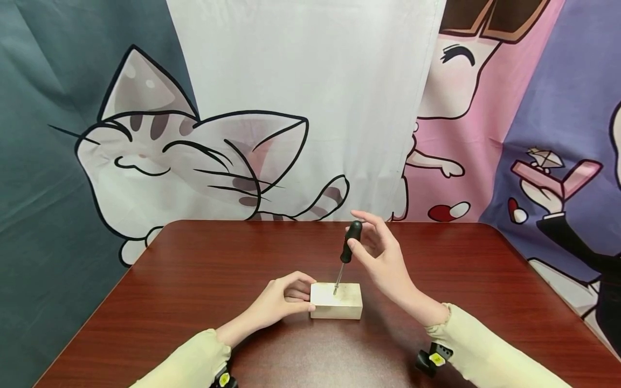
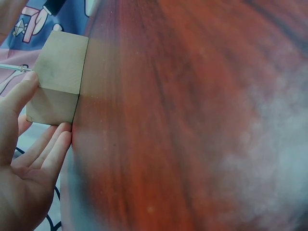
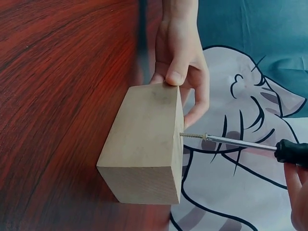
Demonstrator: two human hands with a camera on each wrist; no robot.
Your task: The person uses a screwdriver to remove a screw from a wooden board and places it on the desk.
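a: what are the hands doing?
b: the left hand pinches the left end of a pale rectangular wooden block; the right hand pinches a black-handled steel screwdriver, its tip at a brass-coloured metal screw upright in the block's top.
a: which step?
b: driving it, i'd judge; next calls for straight, steady turning.
a: counts?
b: two hands, one screwdriver, one screw, one block, between the hands on one glossy red-brown table.

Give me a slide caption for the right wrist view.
Screwdriver meets the head of a screw standing on the block, whose far end the left grip holds.
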